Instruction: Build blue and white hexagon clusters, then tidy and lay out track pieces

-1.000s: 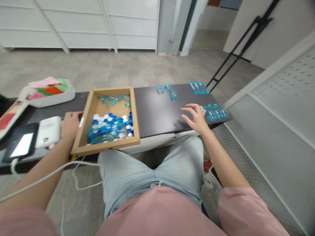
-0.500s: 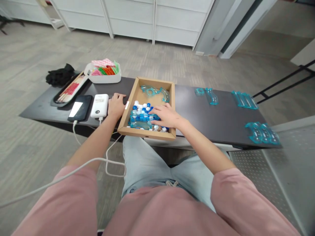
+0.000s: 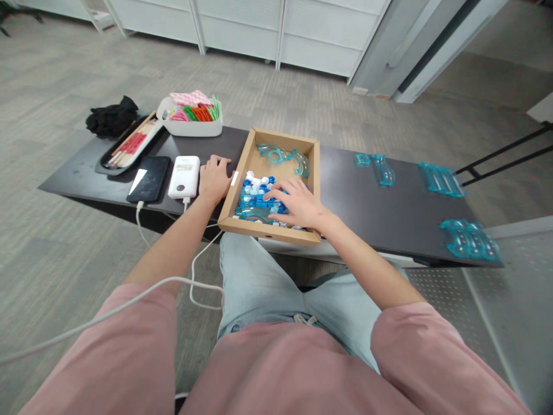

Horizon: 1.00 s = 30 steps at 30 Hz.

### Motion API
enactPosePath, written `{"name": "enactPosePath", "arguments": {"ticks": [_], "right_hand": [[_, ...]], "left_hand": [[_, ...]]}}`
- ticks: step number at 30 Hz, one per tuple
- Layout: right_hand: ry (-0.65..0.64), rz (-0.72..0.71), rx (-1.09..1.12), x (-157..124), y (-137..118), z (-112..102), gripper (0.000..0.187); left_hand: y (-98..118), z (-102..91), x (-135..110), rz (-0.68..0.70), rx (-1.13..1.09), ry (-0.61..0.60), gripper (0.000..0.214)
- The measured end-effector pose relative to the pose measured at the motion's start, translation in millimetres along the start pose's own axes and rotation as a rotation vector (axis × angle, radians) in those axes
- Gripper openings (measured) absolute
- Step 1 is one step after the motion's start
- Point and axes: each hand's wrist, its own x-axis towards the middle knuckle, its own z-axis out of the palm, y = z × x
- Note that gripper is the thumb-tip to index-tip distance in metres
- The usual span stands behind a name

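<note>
A shallow cardboard box point(image 3: 320, 173) stands at the front of the dark table. In its near half lies a heap of small blue and white plastic pieces point(image 3: 258, 183), with clear teal curved pieces point(image 3: 254, 213) among them. My right hand point(image 3: 299, 203) is over this heap, fingers spread and touching the pieces; nothing is plainly gripped, and what lies under the palm is hidden. Two more teal pieces point(image 3: 276, 153) lie at the box's far end. On the table beside the box's left wall rests my left hand point(image 3: 215, 177), fingers apart and holding nothing.
Left of the box are a white power bank point(image 3: 184, 177) with a cable, a phone point(image 3: 148, 178), a black tray of sticks point(image 3: 132, 147), a white basket point(image 3: 194, 128) and a black cloth bundle point(image 3: 111, 117). Teal tubes point(image 3: 441, 180) and curved pieces point(image 3: 470, 240) lie at the right.
The whole view has shifted slightly, so the table sits a little farther right and higher. My right hand stays over the heap with small finger movement. My left hand remains beside the box.
</note>
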Motion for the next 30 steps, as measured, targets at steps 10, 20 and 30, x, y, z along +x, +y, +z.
{"name": "enactPosePath", "arguments": {"ticks": [10, 20, 30], "right_hand": [[0.021, 0.101, 0.044, 2.5, 4.6, 4.1, 0.036], [0.092, 0.175, -0.056, 7.0, -12.4, -8.5, 0.026], [-0.210, 0.117, -0.032, 16.8, -27.6, 3.0, 0.015]], "left_hand": [[-0.9, 0.1, 1.1, -0.005, 0.009, 0.001, 0.059], [-3.6, 2.7, 1.9, 0.002, -0.009, 0.021, 0.058], [-3.2, 1.6, 2.5, 0.002, -0.014, 0.017, 0.058]]}}
